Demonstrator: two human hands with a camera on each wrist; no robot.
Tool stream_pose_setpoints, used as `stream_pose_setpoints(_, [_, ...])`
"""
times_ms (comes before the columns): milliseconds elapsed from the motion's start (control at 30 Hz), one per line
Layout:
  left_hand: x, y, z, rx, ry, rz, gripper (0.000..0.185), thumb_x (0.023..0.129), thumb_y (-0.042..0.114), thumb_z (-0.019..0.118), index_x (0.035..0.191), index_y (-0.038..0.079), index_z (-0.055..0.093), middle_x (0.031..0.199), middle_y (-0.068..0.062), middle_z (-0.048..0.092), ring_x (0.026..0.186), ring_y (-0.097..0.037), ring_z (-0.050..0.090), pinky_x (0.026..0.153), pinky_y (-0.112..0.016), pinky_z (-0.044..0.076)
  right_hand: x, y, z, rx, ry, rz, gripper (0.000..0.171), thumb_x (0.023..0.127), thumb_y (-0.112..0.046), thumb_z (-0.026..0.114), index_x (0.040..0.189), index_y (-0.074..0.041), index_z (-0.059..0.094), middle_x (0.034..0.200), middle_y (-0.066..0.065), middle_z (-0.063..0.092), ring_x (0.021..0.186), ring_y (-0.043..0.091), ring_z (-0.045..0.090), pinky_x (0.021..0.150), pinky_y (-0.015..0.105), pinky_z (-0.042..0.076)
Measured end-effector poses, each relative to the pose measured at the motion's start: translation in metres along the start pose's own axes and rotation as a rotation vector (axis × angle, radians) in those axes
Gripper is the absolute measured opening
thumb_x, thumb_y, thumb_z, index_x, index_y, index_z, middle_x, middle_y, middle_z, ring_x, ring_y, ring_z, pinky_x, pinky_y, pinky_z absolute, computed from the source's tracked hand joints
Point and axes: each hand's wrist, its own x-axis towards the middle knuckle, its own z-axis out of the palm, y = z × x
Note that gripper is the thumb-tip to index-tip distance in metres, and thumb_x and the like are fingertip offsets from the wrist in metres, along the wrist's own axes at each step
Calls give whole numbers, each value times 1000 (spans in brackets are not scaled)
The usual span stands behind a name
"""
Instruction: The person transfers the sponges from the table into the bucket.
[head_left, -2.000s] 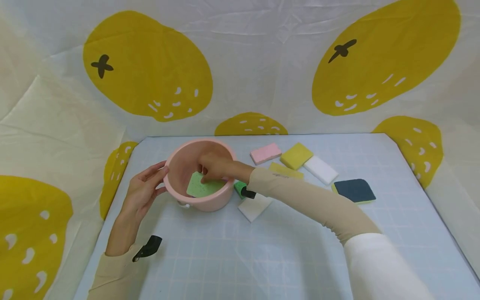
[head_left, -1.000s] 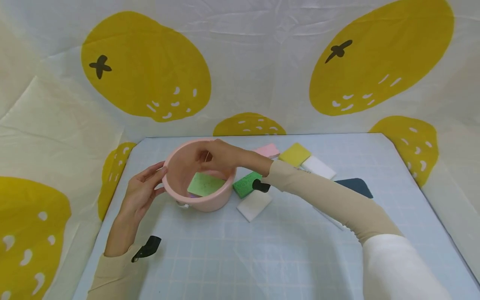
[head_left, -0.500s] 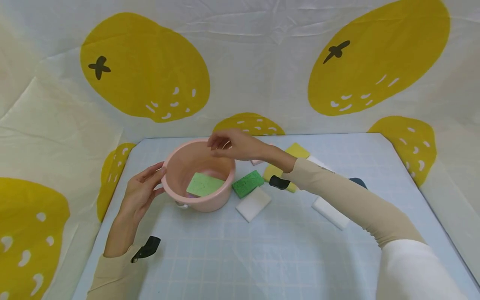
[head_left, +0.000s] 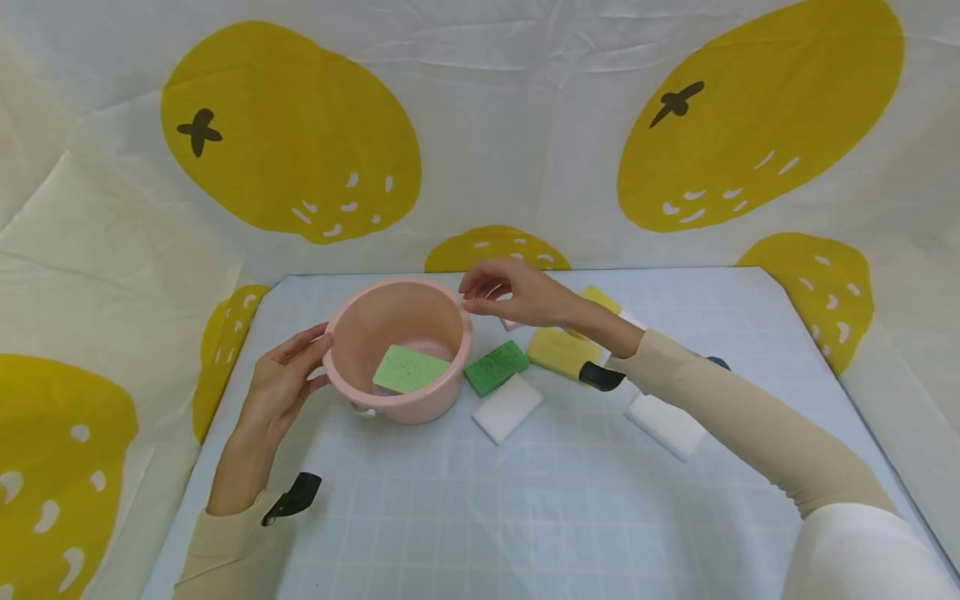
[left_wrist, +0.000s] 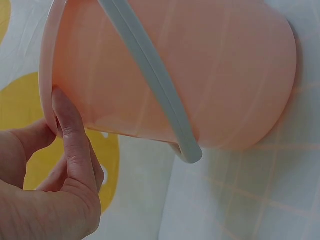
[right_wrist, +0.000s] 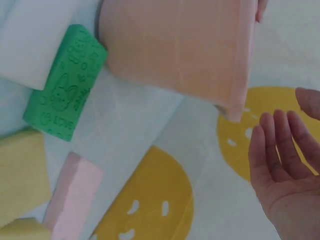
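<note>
A pink bucket point(head_left: 397, 408) stands at the left of the table, a light green sponge point(head_left: 408, 369) lying inside it. My left hand point(head_left: 281, 383) pinches the bucket's left rim between thumb and fingers, as the left wrist view shows up close. Beside the opposite rim hovers my right hand point(head_left: 517, 293), its fingers loosely bent and holding nothing. In the right wrist view that palm faces the camera, apart from the bucket. A dark green sponge point(right_wrist: 65, 82) with embossed figures lies near the bucket's base, next to a white sponge point(head_left: 507, 408).
Right of the bucket lie a yellow sponge point(head_left: 562, 352), a pink sponge point(right_wrist: 75, 195) and another white sponge point(head_left: 666, 423). The right forearm partly hides a dark sponge point(head_left: 717, 362). A pale grey handle point(left_wrist: 155, 80) hangs down the bucket's side.
My right hand has let go of the light green sponge in the bucket, risen out and moved right past the rim. The left hand keeps its place on the bucket.
</note>
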Motion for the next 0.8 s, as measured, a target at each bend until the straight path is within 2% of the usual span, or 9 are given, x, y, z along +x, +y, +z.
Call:
stream_pose_setpoints(167, [1,0,1,-2,-4,10,74,85,44,82,149,17,56,128,6,64,108,-12,63,84,-23,59,-15,9,-3,19,19,6,20,97,-6,72,115,2,67,108,10,69,100,22,66,93,40,58])
stream_pose_setpoints(367, [2,0,1,3,-2,5,75,85,45,81,149,18,55,131,5,63,108,-11,63,84,-22,59,-33,22,-3,-3,38,78,21,98,-12,72,117,-3,68,110,6,69,101,19,66,93,38,58])
stream_pose_setpoints(500, [2,0,1,0,-1,2,75,85,45,82,149,18,56,129,6,63,107,-11,64,84,-23,59,-45,34,2,-5,45,99,21,98,-13,72,117,-5,69,111,6,69,103,19,65,95,38,56])
stream_pose_setpoints(800, [2,0,1,-15,-5,10,73,85,43,82,148,16,57,125,7,65,104,-11,65,83,-23,59,-64,57,19,21,38,96,20,96,-7,73,115,-3,69,112,13,69,104,21,66,96,41,57])
